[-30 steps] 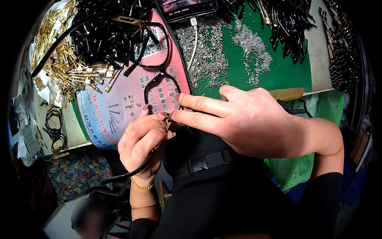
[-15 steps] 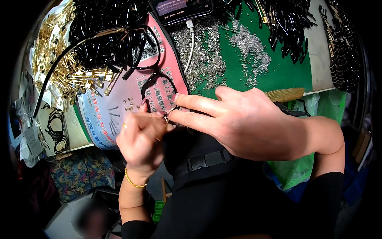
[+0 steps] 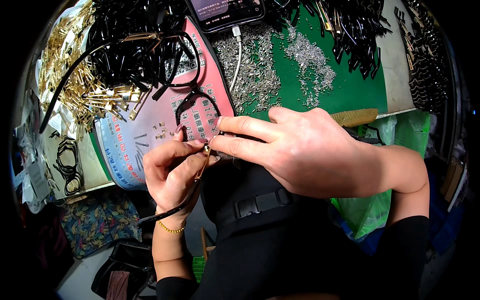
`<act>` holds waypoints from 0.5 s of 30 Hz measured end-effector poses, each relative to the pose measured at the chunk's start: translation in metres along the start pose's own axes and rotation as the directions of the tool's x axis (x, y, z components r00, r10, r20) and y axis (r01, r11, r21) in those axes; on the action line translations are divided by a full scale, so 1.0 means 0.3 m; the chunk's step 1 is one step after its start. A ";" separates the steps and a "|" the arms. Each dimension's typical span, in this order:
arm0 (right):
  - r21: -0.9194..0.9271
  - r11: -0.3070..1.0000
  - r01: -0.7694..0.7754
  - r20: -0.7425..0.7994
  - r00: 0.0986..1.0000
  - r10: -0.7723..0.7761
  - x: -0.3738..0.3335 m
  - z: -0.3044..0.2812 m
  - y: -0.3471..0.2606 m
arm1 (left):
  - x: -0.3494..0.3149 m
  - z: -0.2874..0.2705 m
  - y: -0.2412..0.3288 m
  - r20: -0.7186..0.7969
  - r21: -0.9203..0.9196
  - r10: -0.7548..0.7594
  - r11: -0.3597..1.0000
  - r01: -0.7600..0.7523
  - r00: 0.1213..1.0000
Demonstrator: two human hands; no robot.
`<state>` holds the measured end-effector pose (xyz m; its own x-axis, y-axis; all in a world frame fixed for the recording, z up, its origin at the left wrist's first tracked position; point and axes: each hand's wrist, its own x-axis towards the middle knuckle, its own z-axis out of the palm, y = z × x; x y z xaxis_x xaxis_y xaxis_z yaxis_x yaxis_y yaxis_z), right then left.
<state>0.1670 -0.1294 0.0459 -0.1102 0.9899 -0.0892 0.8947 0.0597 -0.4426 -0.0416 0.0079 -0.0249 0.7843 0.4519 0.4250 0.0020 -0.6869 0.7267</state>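
A black eyeglass frame (image 3: 194, 90) is held over the pink and blue printed sheet. One gold-and-black temple of it reaches out to the far left. My right hand (image 3: 310, 152) grips the near end of the frame, two fingers laid along it and the thumb side hidden. With fingertips pinched at that same end, my left hand (image 3: 172, 162) holds a second temple (image 3: 187, 201), gold near the hinge and black along its tip, which slants down across my wrist. A small shiny piece shows where the fingertips meet; its exact fit is hidden.
Gold temples (image 3: 112, 102) and black parts (image 3: 135, 50) are heaped at the far left. Small metal pieces (image 3: 250, 75) cover part of the green mat (image 3: 355, 92). A phone (image 3: 227, 15) with a white cable lies at the back. Finished-looking frames (image 3: 69, 165) rest at left.
My left hand, blurred earlier, is now steady at the frame's near end. The temple in it now shows plainly, trailing across the wrist. My right hand keeps its hold.
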 end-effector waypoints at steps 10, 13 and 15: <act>-0.268 0.960 0.080 -0.131 0.984 -0.118 0.025 0.022 -0.018 | -0.001 -0.018 -0.005 0.017 -0.059 0.024 0.998 -0.023 1.000; -0.333 0.938 0.100 -0.212 0.961 -0.178 0.032 0.059 -0.012 | 0.006 -0.019 0.013 0.013 0.010 -0.003 1.000 0.003 1.000; -0.358 0.929 0.092 -0.249 0.950 -0.190 0.033 0.070 -0.004 | -0.008 -0.013 -0.009 -0.009 -0.075 -0.063 0.995 0.062 0.998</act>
<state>0.1557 -0.1225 0.0268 -0.1669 0.9607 0.2220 0.9761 0.1928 -0.1002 -0.0460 0.0109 -0.0259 0.7772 0.4992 0.3831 0.0042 -0.6130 0.7901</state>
